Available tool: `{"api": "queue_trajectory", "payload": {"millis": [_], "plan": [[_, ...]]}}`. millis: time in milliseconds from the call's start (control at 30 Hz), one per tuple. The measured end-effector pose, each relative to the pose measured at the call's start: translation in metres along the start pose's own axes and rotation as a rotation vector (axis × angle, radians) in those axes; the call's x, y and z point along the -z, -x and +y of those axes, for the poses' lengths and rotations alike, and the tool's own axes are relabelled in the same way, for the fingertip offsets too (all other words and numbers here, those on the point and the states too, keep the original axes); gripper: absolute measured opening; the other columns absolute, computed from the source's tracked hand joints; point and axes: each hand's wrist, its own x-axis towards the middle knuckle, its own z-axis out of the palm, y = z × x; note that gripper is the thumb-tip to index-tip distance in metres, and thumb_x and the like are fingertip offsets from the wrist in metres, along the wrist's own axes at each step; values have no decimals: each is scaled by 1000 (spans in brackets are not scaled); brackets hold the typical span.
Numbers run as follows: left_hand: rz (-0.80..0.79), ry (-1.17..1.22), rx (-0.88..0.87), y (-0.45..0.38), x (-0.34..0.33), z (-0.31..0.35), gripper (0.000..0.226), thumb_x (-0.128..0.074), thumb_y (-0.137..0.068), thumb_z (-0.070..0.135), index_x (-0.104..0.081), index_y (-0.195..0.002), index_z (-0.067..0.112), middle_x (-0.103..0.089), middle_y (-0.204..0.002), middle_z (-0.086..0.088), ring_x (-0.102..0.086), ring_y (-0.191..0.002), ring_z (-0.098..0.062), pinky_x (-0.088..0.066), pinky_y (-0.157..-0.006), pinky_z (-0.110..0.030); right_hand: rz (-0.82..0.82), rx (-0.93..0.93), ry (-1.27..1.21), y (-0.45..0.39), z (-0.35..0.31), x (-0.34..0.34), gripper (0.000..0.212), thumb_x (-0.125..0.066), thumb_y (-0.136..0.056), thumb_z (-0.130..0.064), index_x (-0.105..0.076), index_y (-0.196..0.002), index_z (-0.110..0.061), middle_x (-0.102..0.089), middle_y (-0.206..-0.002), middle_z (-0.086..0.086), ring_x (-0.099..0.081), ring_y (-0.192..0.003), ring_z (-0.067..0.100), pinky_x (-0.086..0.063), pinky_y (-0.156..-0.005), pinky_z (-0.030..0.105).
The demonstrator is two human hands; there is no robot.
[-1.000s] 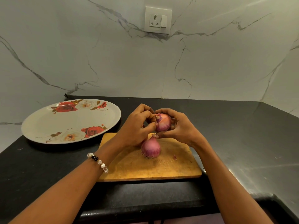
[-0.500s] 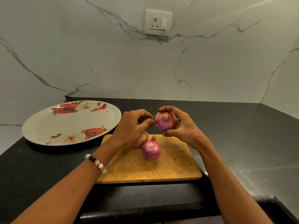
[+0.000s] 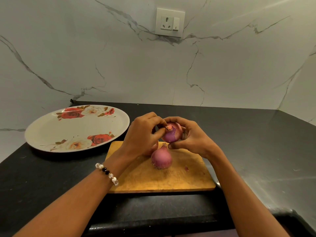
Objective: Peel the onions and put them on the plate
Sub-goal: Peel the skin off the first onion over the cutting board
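My right hand [image 3: 193,137] grips a red onion [image 3: 171,134] above the far edge of a wooden cutting board [image 3: 160,178]. My left hand [image 3: 145,134] pinches the dry skin at the onion's root end. A second red onion [image 3: 161,159] stands upright on the board under my hands. A third onion [image 3: 151,150] lies behind it, mostly hidden by my left wrist. An oval white plate [image 3: 51,132] with red roses sits on the counter to the left, with nothing on it.
The black stone counter [image 3: 256,151] stretches right of the board and ends at a front edge near me. A marble wall with a socket [image 3: 170,23] stands behind. A small scrap of skin [image 3: 186,168] lies on the board.
My left hand drew away from the onion half a second ago and has come back to pinch at its root end. The right hand has turned the onion slightly.
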Motion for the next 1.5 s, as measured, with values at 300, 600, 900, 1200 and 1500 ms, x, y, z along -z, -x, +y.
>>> {"api": "queue_trajectory", "payload": {"millis": [300,600,900,1200,1500], "plan": [[0,-151,-35,0,-7,5,11,-67,-84,14,-65,-90,5,-63,-84,-9,-55,-67,-11,-48,-55,-19,23,6,14,-1,-2,-2,70,-83,-69,8,-58,-124,-26,-61,-123,-2,-61,-115,18,-57,-91,31],[-62,-44,130,-1,-9,4,3,-57,-91,12,-55,-93,10,-56,-92,-6,-50,-74,-10,-42,-64,-12,59,41,6,-1,-3,-6,68,-84,-69,7,-59,-126,-22,-62,-123,-2,-61,-116,15,-56,-90,28],[-49,108,260,-1,-7,8,11,-49,-95,6,-54,-95,17,-55,-91,5,-53,-77,-5,-43,-68,-4,156,52,-24,-1,2,0,71,-85,-67,7,-58,-129,-17,-62,-122,-1,-62,-116,17,-57,-88,28],[30,46,80,-1,-8,3,26,-72,-82,14,-69,-107,11,-63,-96,-5,-59,-83,-12,-46,-71,-10,121,56,48,-3,3,-2,70,-86,-67,3,-58,-126,-21,-62,-122,-1,-61,-115,17,-57,-90,29],[44,71,93,-2,-5,2,13,-70,-82,9,-71,-94,12,-58,-91,4,-55,-77,-4,-46,-65,-5,53,44,62,-2,1,-4,69,-85,-67,5,-58,-124,-22,-62,-122,0,-62,-114,14,-56,-90,27]]}}
